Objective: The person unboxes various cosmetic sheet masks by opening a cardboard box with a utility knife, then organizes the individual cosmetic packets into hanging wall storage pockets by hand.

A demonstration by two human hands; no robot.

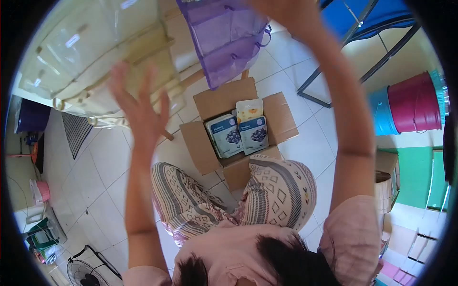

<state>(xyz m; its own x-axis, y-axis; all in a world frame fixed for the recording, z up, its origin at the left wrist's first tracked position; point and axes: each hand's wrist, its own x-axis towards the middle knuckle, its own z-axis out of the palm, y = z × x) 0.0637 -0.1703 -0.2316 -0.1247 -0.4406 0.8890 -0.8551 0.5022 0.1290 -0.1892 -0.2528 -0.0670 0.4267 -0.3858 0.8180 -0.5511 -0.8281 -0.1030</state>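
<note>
My left hand (139,97) is raised with its fingers spread, slightly blurred, in front of a cream hanging organizer (102,57) with clear plastic pockets. Its fingertips overlap the organizer's lower pockets in this view. At the top edge my right hand (288,19) reaches up beside a purple mesh pocket organizer (226,43); its fingers are blurred and cut off by the frame, so I cannot tell what they hold. Below, an open cardboard box (196,145) stands on the floor before my knees. Inside lie flat packets (252,133) with blueberry pictures and a yellow-and-white packet (249,108).
A dark metal frame (312,88) stands at upper right, near stacked blue and magenta buckets (414,102). At lower left sits a fan (86,271). A striped mat (75,133) lies on the white tiled floor (102,188) at left.
</note>
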